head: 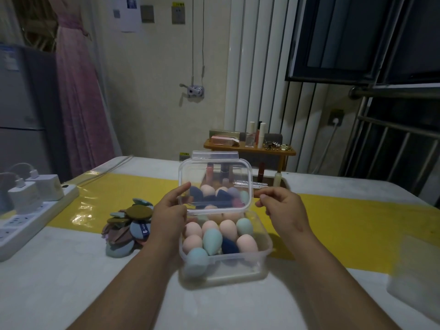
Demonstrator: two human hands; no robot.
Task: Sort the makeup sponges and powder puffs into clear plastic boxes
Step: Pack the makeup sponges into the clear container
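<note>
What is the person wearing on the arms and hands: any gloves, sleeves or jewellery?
Nothing worn shows. The left hand and right hand are bare, with no gloves or rings visible. The left forearm and right forearm show no sleeve, watch or band.

Clear rectangular plastic lid (215, 172) held tilted above clear plastic box (226, 270); left hand (170, 211) pinches left edge, right hand (283, 208) pinches right edge; box holds pink, teal, navy egg-shaped makeup sponges (212, 236); pile of flat round powder puffs (128, 225) left of box.
</note>
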